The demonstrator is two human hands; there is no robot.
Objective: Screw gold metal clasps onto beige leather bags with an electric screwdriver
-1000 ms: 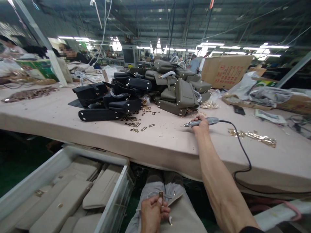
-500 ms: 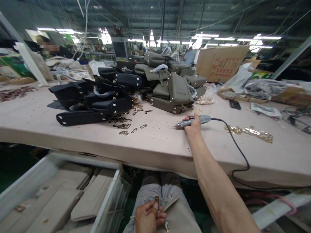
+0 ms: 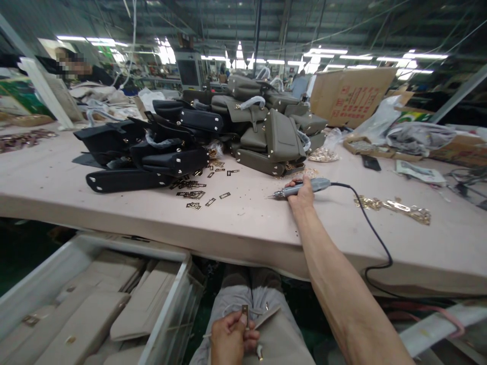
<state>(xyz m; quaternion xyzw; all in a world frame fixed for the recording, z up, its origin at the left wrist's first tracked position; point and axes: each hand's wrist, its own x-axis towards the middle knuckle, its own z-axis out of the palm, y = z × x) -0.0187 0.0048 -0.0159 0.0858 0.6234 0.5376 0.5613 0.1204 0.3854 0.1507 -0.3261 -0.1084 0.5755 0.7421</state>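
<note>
My right hand (image 3: pixel 302 194) is closed around a grey electric screwdriver (image 3: pixel 321 185) over the tabletop, its thin bit pointing left. A black cord trails from the tool's rear. Down at my lap, my left hand (image 3: pixel 230 337) pinches a small metal plate (image 3: pixel 244 313) upright between thumb and fingers. Beside that hand a beige bag piece (image 3: pixel 281 337) lies across my legs, with a pale strip and a small metal fitting near the fingers. Loose rectangular metal plates (image 3: pixel 210 202) are scattered on the table left of the screwdriver tip.
Black bags (image 3: pixel 152 162) and olive bags (image 3: pixel 281 137) are piled on the table (image 3: pixel 243 223). A white crate (image 3: pixel 182 261) of beige pieces stands at lower left. Gold hardware (image 3: pixel 407 210), a black phone (image 3: pixel 371 162) and a carton (image 3: pixel 352 96) are at right. Another person (image 3: pixel 95 73) sits far left.
The view has shifted slightly. Both hands keep nearly the same places and holds, the right on the screwdriver, the left on the metal plate.
</note>
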